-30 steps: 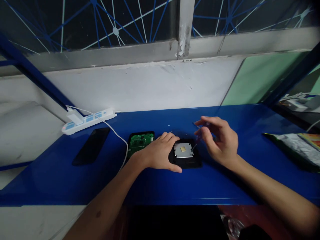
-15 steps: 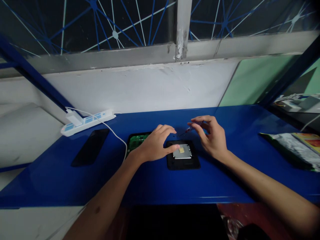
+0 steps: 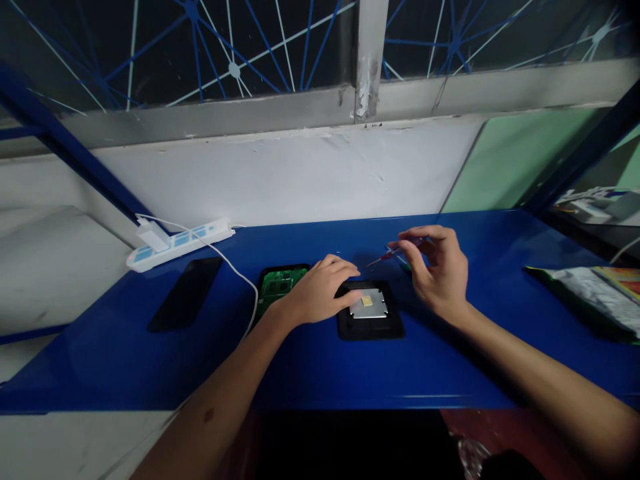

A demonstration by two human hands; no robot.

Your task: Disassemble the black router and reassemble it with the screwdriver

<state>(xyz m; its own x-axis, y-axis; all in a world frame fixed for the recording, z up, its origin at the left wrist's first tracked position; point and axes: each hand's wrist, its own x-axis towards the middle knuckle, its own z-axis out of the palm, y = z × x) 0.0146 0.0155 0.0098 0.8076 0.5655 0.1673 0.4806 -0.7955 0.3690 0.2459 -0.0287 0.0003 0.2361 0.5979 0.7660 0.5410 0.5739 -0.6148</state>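
Note:
In my right hand (image 3: 437, 267) is a small screwdriver (image 3: 384, 257), pinched by its handle, its thin shaft pointing left. The tip hovers beyond a black plastic cover (image 3: 373, 328) lying on the blue table. A silver metal plate (image 3: 377, 307) sits on that cover, with a pale yellow square pad (image 3: 367, 301) at its middle. My left hand (image 3: 323, 290) reaches over the cover's left edge, fingers stretched out and thumb at the plate's corner. Partly behind my left hand lies a green circuit board (image 3: 280, 281) in a black housing. Tiny dark bits lie near the screwdriver tip.
A white power strip (image 3: 183, 243) with a plugged-in adapter stands at the back left, its white cable (image 3: 235, 272) running toward the board. A black phone (image 3: 185, 293) lies on the left. At the right edge rests a silver-and-green packet (image 3: 590, 297).
My right hand has drawn to the right with the screwdriver, whose tip is farther from my left fingers. My left hand stays over the cover. The whole view has shifted slightly.

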